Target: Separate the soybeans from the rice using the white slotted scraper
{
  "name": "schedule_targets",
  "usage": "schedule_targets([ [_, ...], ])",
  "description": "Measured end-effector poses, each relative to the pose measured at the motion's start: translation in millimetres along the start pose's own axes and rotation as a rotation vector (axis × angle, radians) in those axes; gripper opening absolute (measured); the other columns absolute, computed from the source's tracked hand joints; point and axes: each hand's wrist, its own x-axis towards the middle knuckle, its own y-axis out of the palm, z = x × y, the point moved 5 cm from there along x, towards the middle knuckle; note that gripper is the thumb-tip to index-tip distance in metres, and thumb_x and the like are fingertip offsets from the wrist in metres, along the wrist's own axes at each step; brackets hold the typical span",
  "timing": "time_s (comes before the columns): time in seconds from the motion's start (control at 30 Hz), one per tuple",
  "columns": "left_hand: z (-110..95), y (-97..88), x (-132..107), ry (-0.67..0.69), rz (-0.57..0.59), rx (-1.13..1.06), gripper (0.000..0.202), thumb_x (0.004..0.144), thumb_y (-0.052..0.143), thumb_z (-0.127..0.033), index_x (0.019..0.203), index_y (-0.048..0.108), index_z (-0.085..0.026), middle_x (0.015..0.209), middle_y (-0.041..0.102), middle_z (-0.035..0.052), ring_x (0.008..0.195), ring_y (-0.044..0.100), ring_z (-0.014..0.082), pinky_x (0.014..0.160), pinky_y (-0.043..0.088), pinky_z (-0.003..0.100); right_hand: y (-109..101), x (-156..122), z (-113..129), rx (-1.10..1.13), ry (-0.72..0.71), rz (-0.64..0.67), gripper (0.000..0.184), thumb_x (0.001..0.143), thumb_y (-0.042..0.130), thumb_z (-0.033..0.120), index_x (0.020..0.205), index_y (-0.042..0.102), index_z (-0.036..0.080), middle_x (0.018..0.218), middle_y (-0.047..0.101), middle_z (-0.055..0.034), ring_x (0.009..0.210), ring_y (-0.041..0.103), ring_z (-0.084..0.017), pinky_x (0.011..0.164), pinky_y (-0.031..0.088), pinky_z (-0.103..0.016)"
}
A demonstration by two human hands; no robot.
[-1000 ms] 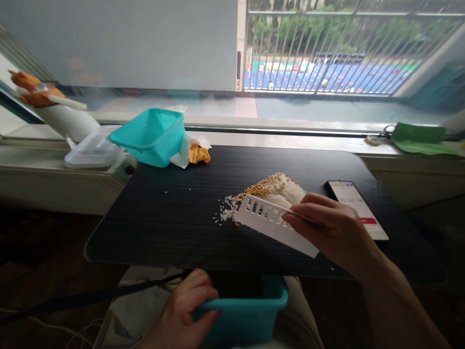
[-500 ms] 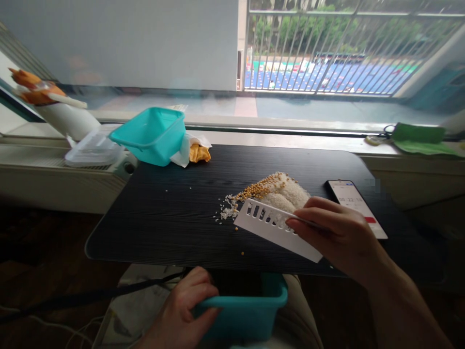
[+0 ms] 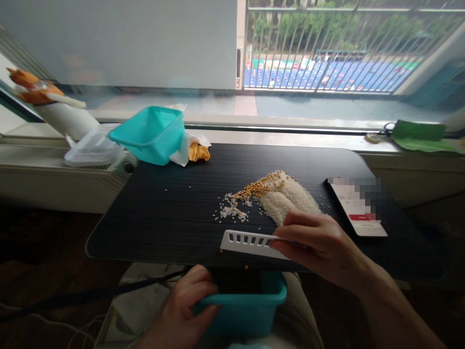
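Pinching white scraper [image 3: 247,247] — right hand [image 3: 316,242], fingers closed on its right end, near front edge of table [image 3: 156,213]. Left hand [image 3: 192,300] clasping rim of bin [image 3: 247,301], just below that edge. Rice [image 3: 279,204] and beans [image 3: 257,189] heaped beyond scraper — phone [image 3: 365,228] right of heap. Loose bean [image 3: 221,251] near scraper's left end.

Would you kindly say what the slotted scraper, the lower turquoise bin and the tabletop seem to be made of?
Slotted scraper: probably smooth white plastic, being thin with rounded slots. Lower turquoise bin: likely plastic, slightly glossy, given its rounded rim. Tabletop: perhaps laminate, satin black with fine grain lines.
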Motion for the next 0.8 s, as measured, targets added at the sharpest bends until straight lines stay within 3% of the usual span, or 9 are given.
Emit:
schedule_targets([
  [0.2, -0.9, 1.7, 0.7, 0.076, -0.012, -0.015, 0.019, 0.088, 0.055, -0.01, 0.074, 0.066, -0.018, 0.077, 0.063, 0.002, 0.076, 0.062, 0.0166, 0.068, 0.048, 0.023, -10.7, -18.4, 10.4, 0.068, 0.015, 0.081, 0.005, 0.094, 0.065, 0.014, 0.092, 0.068, 0.018, 0.073, 0.054, 0.0, 0.06, 0.048, -0.008, 0.051, 0.034, -0.023],
  [0.33, 1.1, 2.1, 0.7, 0.022, 0.004, 0.003, 0.019, 0.085, 0.055, -0.007, 0.075, 0.068, -0.018, 0.079, 0.063, 0.0026, 0.078, 0.064, 0.0166, 0.069, 0.049, 0.023, -24.1, -23.6, 1.7, 0.005, 0.045, -0.082, 0.011, 0.092, 0.066, 0.01, 0.096, 0.066, 0.02, 0.079, 0.056, -0.0002, 0.062, 0.052, -0.008, 0.052, 0.039, -0.02],
  [0.5, 0.5, 1.7, -0.9, -0.011, 0.017, 0.007, 0.02, 0.087, 0.057, -0.011, 0.074, 0.07, -0.018, 0.078, 0.062, 0.0029, 0.076, 0.064, 0.0165, 0.068, 0.049, 0.023, -37.8, -20.0, -20.6, -0.226, 0.148, -0.331, 0.01, 0.089, 0.071, 0.012, 0.085, 0.066, 0.019, 0.075, 0.054, 0.0018, 0.058, 0.048, -0.006, 0.05, 0.037, -0.019],
  [0.8, 4.2, 3.6, -1.5, 0.003, 0.014, 0.008, 0.019, 0.087, 0.056, -0.009, 0.076, 0.069, -0.018, 0.079, 0.062, 0.003, 0.078, 0.064, 0.0173, 0.069, 0.049, 0.024, -27.1, -9.2, -30.7, -0.209, 0.2, -0.253, 0.014, 0.092, 0.068, 0.018, 0.078, 0.067, 0.017, 0.071, 0.052, 0.0015, 0.058, 0.047, -0.008, 0.051, 0.037, -0.022],
])
